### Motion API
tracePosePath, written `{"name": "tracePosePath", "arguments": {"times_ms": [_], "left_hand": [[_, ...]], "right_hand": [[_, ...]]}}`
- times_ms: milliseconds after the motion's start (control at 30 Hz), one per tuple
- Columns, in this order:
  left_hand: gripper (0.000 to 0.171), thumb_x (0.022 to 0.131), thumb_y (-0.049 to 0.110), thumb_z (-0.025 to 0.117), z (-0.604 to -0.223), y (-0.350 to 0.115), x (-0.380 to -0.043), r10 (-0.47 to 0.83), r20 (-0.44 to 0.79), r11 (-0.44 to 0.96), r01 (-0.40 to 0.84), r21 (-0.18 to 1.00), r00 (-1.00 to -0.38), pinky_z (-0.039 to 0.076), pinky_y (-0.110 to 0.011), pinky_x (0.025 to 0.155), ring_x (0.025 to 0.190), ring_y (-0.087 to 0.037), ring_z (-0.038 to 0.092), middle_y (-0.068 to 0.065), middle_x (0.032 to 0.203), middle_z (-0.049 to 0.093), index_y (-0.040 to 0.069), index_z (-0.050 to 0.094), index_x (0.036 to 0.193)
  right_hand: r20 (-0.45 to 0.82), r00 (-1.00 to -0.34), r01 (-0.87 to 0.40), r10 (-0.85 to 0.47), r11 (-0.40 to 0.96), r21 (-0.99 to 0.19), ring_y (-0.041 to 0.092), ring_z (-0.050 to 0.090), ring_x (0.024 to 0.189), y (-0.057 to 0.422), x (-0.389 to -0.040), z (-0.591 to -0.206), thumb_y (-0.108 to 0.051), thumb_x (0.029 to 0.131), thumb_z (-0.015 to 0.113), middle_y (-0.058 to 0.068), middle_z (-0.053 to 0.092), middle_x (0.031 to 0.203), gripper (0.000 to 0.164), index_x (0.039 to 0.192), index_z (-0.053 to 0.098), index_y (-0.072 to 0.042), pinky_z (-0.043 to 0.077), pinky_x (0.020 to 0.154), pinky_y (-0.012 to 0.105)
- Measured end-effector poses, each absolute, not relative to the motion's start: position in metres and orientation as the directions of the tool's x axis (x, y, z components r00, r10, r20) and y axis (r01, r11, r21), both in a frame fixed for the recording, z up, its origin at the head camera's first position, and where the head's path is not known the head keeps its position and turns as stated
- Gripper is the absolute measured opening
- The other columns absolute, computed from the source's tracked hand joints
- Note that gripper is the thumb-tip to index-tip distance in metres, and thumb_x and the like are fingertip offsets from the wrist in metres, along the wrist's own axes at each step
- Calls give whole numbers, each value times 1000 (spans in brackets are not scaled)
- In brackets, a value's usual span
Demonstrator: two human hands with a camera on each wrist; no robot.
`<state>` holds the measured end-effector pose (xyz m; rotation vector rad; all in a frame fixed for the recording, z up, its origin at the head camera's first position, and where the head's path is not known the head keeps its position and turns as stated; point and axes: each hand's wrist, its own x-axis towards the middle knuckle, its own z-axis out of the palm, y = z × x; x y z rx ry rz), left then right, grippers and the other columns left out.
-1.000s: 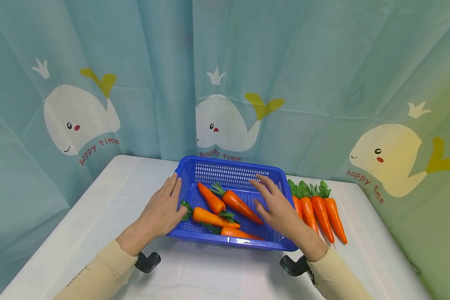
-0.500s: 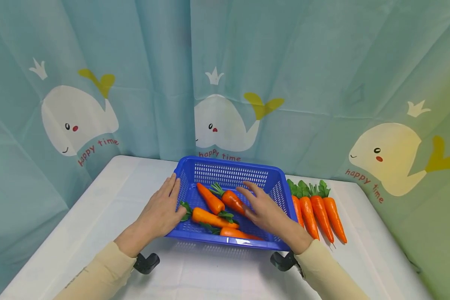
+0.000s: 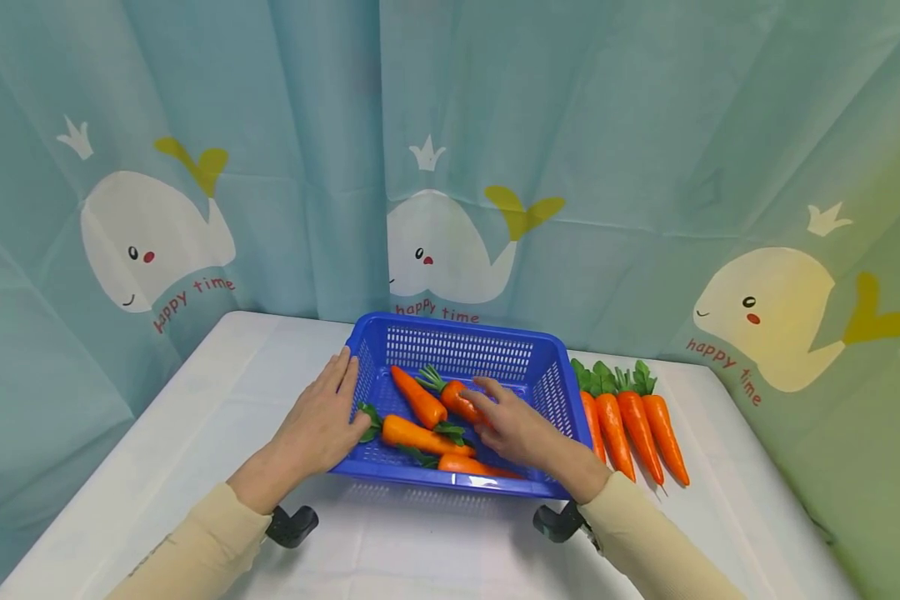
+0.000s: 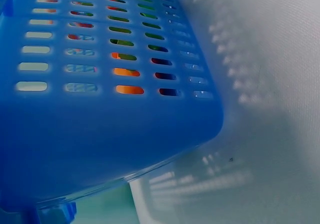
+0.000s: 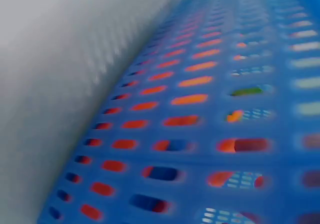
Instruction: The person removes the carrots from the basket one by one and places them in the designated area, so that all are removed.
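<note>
In the head view a blue plastic basket (image 3: 461, 481) holds several carrots with green tops. My left hand (image 3: 315, 429) rests along the basket's left rim, fingers straight, thumb over the inner side. Inside the basket, my right hand (image 3: 513, 425) has its curled fingers and thumb around the carrot (image 3: 457, 402) on the right; its lower part is hidden by the hand. Beside it lie a slim carrot (image 3: 418, 398), a lighter orange carrot (image 3: 420, 435) and a carrot near the front wall (image 3: 472, 467). Both wrist views show only slotted basket walls (image 4: 100, 129), no fingers.
Several carrots (image 3: 641, 429) lie in a row on the white table (image 3: 420, 550), just right of the basket. A blue-green curtain (image 3: 307, 167) with whale prints hangs behind the table, and another side of it borders the right.
My right hand has moved left and down into the basket, and its fingers have closed around a carrot. My left hand has stayed on the rim.
</note>
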<state>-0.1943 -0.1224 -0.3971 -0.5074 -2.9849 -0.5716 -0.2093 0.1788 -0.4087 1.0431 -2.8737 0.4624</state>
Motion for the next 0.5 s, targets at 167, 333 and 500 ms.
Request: {"name": "tracePosePath", "arguments": {"times_ms": [167,333,500], "left_hand": [[76,94,26,50,-398,-122,-195,308,113,876,328,354,-945,23,-59,119,151,-46,16,-27,164,9,-11,19,153],[76,94,25,49,-397,-123,-195,315,117,873,336,354,-942,22,-58,120,150,-47,16,-28,164,9,-12,19,152],[76,94,25,50,-396,-124,-194,318,121,871,341,354,-940,22,-58,120,150,-47,16,-29,163,9,-13,19,152]], "right_hand": [[102,-740,-669,-665,713,-208,44,57,119,179,-206,-413,-11,92,66,25,41,149,51,141,54,-11,49,101,54],[69,-749,-658,-659,726,-200,44,56,123,178,-205,-413,-11,92,65,24,39,152,56,146,50,-9,47,104,54],[9,-760,-631,-650,735,-249,43,53,127,178,-205,-413,-10,93,63,23,37,154,59,149,45,-9,45,107,54]]}}
